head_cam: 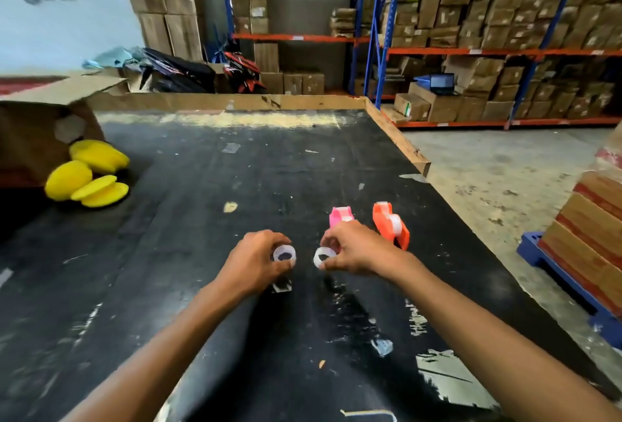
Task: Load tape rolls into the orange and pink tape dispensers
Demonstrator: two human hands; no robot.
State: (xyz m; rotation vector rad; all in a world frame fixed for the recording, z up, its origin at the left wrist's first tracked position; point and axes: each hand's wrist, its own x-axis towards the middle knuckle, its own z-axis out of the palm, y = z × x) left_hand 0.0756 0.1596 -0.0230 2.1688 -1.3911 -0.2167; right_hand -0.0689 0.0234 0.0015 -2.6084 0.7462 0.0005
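Head view: my left hand (257,261) pinches one translucent white tape roll (284,254), its open core facing up; my right hand (353,248) grips a second roll (323,256), core tilted leftward. Just beyond, pink dispenser (341,215) and orange dispenser (390,224) stand on the black table (202,186), long axes running away from me.

Two bare forearms are showing, with no sleeves, gloves, watch or rings visible on them. The left hand (252,261) and right hand (356,250) are showing uncovered fingers (328,239).
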